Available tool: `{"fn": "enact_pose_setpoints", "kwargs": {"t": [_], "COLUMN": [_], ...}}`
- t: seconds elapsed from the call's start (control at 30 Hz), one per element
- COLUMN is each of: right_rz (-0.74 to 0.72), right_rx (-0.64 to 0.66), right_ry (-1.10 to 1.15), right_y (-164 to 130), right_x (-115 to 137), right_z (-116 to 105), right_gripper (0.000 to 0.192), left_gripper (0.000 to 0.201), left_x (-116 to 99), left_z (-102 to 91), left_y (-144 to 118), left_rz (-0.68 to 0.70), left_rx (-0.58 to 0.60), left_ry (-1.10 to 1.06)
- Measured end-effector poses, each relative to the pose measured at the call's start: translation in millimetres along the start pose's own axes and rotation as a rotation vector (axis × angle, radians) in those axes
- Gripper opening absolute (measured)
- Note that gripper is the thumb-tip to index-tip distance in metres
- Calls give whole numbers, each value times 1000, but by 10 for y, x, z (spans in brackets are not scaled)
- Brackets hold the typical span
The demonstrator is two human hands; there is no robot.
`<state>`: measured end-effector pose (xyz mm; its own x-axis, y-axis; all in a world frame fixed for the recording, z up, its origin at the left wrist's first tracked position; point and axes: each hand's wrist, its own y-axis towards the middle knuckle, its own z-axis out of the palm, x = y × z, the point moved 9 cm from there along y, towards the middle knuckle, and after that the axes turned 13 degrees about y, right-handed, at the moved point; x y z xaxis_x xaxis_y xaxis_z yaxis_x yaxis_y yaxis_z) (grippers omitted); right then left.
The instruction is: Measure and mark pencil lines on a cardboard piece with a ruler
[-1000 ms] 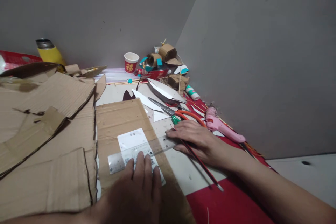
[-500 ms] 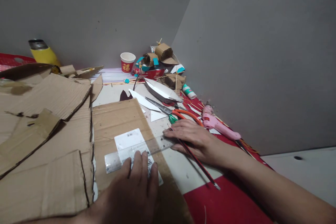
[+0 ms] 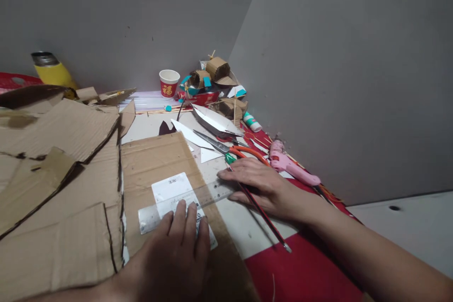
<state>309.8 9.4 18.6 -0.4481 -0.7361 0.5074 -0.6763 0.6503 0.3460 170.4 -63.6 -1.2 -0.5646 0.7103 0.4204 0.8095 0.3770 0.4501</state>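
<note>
My left hand (image 3: pixel 173 250) lies with its fingers stretched out over a clear ruler (image 3: pixel 147 218), pressing it against a brown cardboard sheet (image 3: pixel 155 153). The ruler crosses a white label (image 3: pixel 170 188) stuck on that sheet. At the ruler's right end rests my right hand (image 3: pixel 260 186), its thumb and fingertips touching the edge. A dark red-and-black pencil (image 3: pixel 265 219) is held between its fingers, slanting down to the right with its tip hidden or hard to make out. Just beyond the right hand lie scissors (image 3: pixel 244 151) with orange handles.
Cut cardboard pieces (image 3: pixel 78 127) are piled on the left. At the back stand a paper cup (image 3: pixel 169 85), a yellow bottle (image 3: pixel 54 73) and small cardboard models (image 3: pixel 216 70). A pink glue gun (image 3: pixel 293 170) lies along the right wall (image 3: pixel 354 80).
The whole scene has shifted slightly left in view. Both hands, the ruler and the pencil keep nearly the same places on the sheet.
</note>
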Motion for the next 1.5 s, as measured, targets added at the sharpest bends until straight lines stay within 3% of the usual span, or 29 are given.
{"fn": "enact_pose_setpoints", "kwargs": {"t": [0.1,0.23,0.37,0.53,0.73,1.03,1.2,1.5], "right_rz": [-2,-10,-3,-40,-85,-106,-111,-110], "right_rx": [-50,-117,-131,-75,-6,-13,-10,0], "right_ry": [11,68,90,164,115,86,94,62], "right_y": [8,4,-17,-11,18,15,7,9], "right_x": [38,70,65,102,100,58,59,65], "right_z": [-63,-123,-109,11,160,180,178,163], "right_gripper": [37,32,31,39,45,39,38,39], "left_gripper": [40,55,45,46,62,62,63,69], "left_x": [6,-40,-79,-78,-69,-184,-248,-213], "left_z": [-14,6,52,49,33,15,-11,-49], "left_y": [-7,-50,-107,-115,-80,-154,-296,-231], "left_rz": [-1,34,46,50,46,-8,-128,-95], "left_rx": [-1,31,96,132,125,111,65,60], "left_ry": [19,39,77,53,28,62,185,159]}}
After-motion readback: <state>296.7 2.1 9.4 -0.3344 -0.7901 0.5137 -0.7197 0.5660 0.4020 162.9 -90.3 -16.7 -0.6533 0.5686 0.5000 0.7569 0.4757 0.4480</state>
